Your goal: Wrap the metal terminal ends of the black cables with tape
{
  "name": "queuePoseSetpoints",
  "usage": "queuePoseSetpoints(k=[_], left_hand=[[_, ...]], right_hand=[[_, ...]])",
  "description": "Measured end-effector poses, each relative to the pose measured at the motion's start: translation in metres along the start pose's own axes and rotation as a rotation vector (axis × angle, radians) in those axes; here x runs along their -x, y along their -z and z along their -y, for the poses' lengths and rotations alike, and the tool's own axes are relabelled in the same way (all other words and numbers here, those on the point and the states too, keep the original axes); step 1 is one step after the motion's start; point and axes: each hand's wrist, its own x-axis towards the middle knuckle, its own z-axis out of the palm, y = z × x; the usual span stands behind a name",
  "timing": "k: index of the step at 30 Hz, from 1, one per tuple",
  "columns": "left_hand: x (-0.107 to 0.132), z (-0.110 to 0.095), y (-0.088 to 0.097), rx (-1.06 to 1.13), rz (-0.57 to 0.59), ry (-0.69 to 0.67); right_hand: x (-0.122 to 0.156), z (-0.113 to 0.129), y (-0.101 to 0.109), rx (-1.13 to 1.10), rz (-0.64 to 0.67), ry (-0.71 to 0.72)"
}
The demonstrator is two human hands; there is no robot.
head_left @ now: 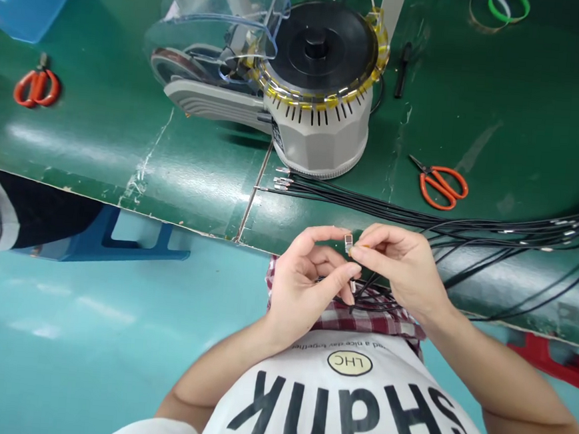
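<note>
Green bench (528, 115) w/ tape dispenser (320, 136), black wires (371, 202), orange scissors (442, 187).

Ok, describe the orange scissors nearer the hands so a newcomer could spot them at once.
Start at the big grey round machine in the middle of the green table. Just right of it, beyond the bundle of black wires, lie orange-handled scissors. The other orange pair sits far off at the table's left end.

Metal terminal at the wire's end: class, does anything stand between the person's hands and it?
Nothing visible does. Fingertips of the left hand and the right hand already meet on the metal terminal, with no other object between them.
</note>
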Motion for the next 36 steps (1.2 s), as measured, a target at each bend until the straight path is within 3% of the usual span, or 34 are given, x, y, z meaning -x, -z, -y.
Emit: queuePoseSetpoints(k=[36], left_hand=[[0.0021, 0.0056, -0.0013, 0.035, 0.009, -0.016]], right_hand=[[0.0083, -0.0087, -0.0077, -0.030, -0.060, 0.115]])
